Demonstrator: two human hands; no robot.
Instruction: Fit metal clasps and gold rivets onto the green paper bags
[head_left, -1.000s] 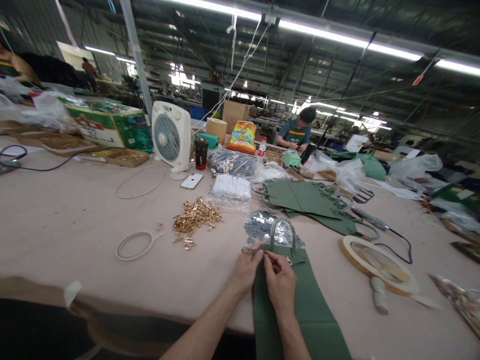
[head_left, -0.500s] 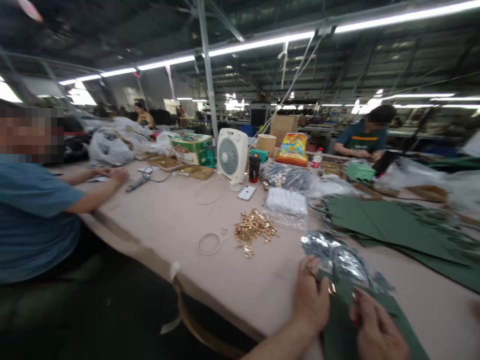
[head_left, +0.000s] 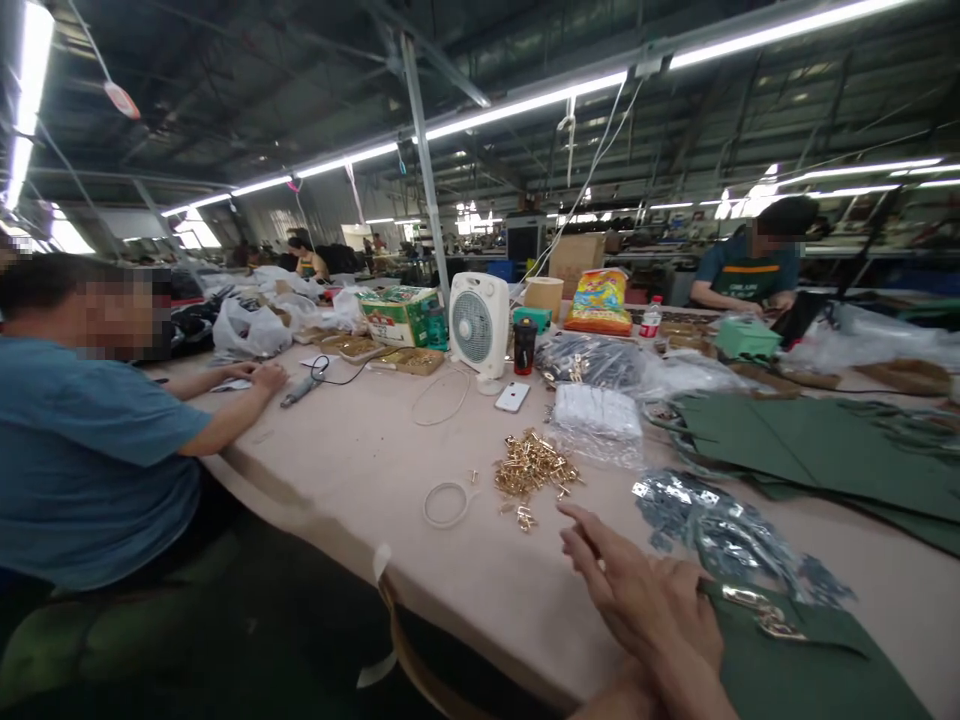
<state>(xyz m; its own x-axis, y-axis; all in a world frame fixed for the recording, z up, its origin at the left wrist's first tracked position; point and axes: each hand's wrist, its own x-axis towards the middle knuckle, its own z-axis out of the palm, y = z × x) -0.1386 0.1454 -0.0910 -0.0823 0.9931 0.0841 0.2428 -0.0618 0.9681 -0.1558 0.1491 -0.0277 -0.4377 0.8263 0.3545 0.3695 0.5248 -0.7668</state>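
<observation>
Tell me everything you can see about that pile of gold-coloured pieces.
The pile of gold-coloured pieces is a loose, low heap of small, shiny, metal-looking fittings, jumbled at various angles. Finer shapes are too small to tell. It lies directly on the pinkish table, with a few pieces scattered at its near edge. The right hand is close by; contact is unclear.

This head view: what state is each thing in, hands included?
Right hand: open, fingers stretched out
Left hand: partly hidden, grip unclear
Green bag piece: laid out, partly out of frame
Gold fittings: loose, mostly heaped
Phone: lying back up
Fan: upright; running or off unclear
Bottle: upright, cap on
Tumbler: upright, lid on
White ring: lying flat
Ceiling lights: lit
</observation>
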